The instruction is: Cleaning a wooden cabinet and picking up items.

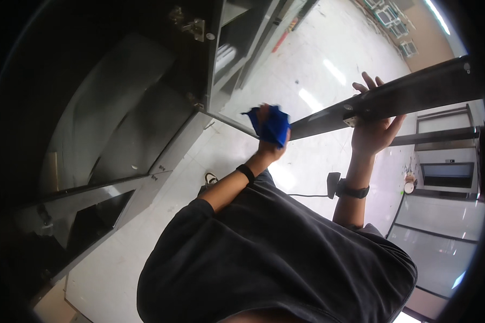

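My left hand (271, 152) holds a crumpled blue cloth (271, 125) at the near end of a long dark panel (412, 95), and the cloth is motion-blurred. Whether the cloth touches the panel I cannot tell. The panel looks like a cabinet door seen nearly edge-on, with a small metal hinge fitting (350, 120) on it. Behind this panel, my right hand (370, 137) bears against it. Its fingertips show above the upper edge and its thumb below the lower one; the panel hides the middle of the hand.
A dark cabinet (117, 117) with metal hinges (194, 30) fills the left side. Glass-fronted framing (230, 52) adjoins it. Pale glossy floor (323, 52) lies below. A black cable (309, 196) runs to a device on my right wrist. Chairs (388, 18) stand far off.
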